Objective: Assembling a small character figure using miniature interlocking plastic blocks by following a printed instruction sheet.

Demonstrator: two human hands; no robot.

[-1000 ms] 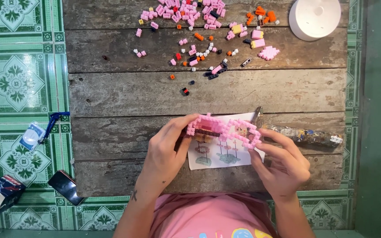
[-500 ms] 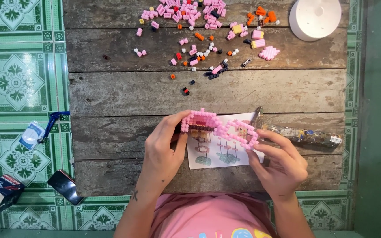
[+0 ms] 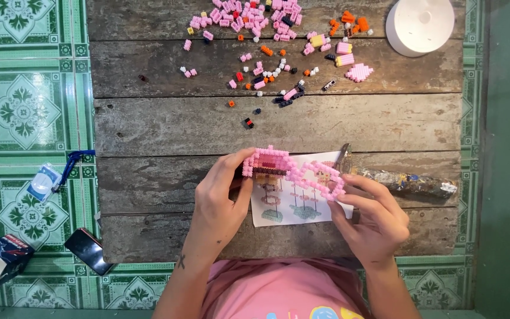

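Pinching pink brick model (image 3: 293,171), left hand (image 3: 222,198), right hand (image 3: 373,221).

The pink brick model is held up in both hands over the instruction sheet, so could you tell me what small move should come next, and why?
Probably free the left hand and reach to the loose bricks on the far planks. Both hands grip the pink brick model, the right hand at its other end, and neither holds a spare piece; the instruction sheet lies beneath.

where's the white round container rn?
In the head view, the white round container stands at the top right corner of the wooden table, just right of the loose pink bricks.
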